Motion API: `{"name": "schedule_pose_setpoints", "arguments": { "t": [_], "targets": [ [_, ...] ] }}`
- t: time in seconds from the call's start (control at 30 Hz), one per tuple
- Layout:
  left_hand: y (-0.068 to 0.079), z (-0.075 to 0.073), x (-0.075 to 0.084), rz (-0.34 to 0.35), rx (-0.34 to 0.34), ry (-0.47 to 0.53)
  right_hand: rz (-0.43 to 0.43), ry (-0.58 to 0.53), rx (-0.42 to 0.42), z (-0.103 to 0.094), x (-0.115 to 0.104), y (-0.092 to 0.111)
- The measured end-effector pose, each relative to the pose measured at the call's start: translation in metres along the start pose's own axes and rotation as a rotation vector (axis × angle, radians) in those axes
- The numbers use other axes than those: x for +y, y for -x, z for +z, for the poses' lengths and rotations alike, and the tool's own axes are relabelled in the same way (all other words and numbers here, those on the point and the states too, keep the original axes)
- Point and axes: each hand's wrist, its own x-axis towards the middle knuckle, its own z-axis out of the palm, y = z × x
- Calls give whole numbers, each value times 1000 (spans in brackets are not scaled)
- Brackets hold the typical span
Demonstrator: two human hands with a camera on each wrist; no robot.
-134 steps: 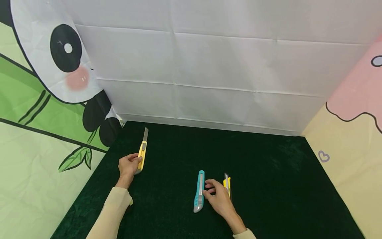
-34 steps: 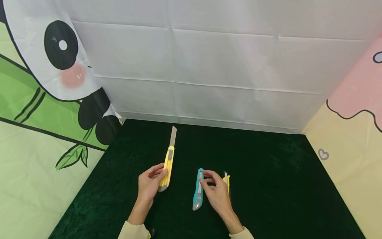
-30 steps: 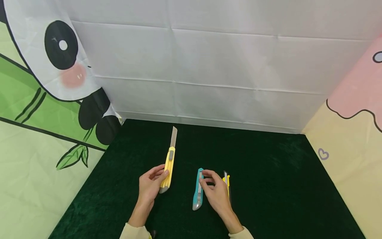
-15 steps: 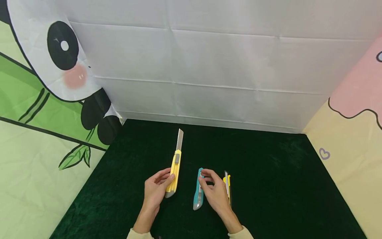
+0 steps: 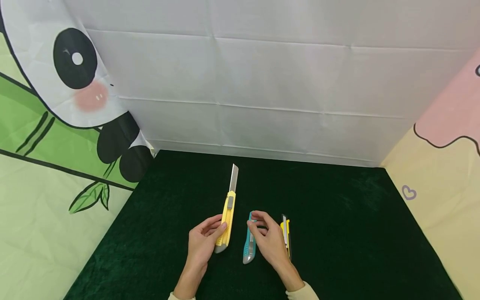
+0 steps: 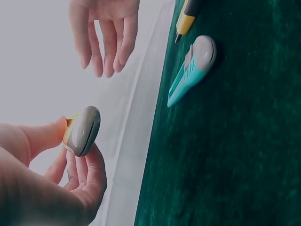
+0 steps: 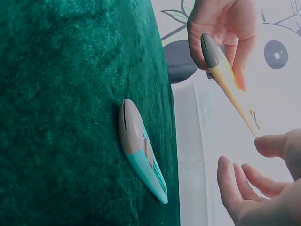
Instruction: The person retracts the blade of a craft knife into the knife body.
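My left hand [image 5: 201, 246] holds a yellow box cutter [image 5: 226, 216] by the lower part of its handle, pinched between thumb and fingers. Its long blade is extended and points away from me, and its grey butt [image 6: 84, 131] faces the left wrist camera. Just to the right, my right hand [image 5: 271, 241] hovers with bent, parted fingers and nothing between them. In the head view it overlaps the far end of a teal box cutter [image 5: 249, 251], which lies on the cloth with its grey butt toward me. The right wrist view shows this teal cutter [image 7: 143, 157] apart from the fingers.
A yellow and black box cutter [image 5: 286, 232] lies right of my right hand, partly hidden by it. Dark green velvet cloth [image 5: 345, 233] covers the table. A white sheet [image 5: 270, 83] rises at the back, with printed cartoon drapes on both sides.
My left hand has carried the yellow box cutter from the far left toward the middle, close to my right hand. The right hand has shifted slightly left, over the teal cutter's far end.
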Motion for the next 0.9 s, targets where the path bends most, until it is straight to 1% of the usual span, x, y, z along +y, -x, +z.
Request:
{"name": "schedule_pose_setpoints", "arguments": {
  "t": [0.33, 0.7, 0.9],
  "targets": [
    [11, 7, -2, 1, -62, 53, -8, -37, -13, 1, -7, -1],
    [15, 15, -5, -5, -91, 76, -19, -42, -21, 3, -9, -3],
    [17, 19, -9, -16, -107, 89, 7, -66, -11, 5, -12, -3]
  ]
}}
